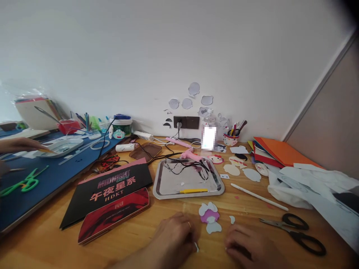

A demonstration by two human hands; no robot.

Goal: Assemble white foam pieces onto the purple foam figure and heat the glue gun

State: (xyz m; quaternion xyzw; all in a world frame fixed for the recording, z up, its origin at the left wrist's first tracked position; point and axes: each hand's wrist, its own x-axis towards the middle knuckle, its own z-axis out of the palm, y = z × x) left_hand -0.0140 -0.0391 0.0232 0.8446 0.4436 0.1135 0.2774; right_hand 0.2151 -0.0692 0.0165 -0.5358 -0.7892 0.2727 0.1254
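Note:
My left hand point(175, 237), with a ring on one finger, rests low on the wooden table with its fingers curled. A small white cut-out piece point(196, 247) shows at its fingertips. My right hand point(245, 243) is also curled on the wood; whatever its fingers may hold is hidden. Between and just beyond the hands lies a purple and white layered cut-out point(209, 215). A small white crescent piece point(232, 219) sits right beside my right hand's fingers. To the right of that hand lie black-handled scissors point(295, 229), blades partly apart.
Ahead stands a metal tray point(159, 190) with a pink glue gun point(192, 154) at its back edge and a yellow craft knife point(193, 191) inside. Boxes point(117, 215) lie left, a white pen point(258, 196) and paper right. Another person's hand point(25, 145) works over the blue table.

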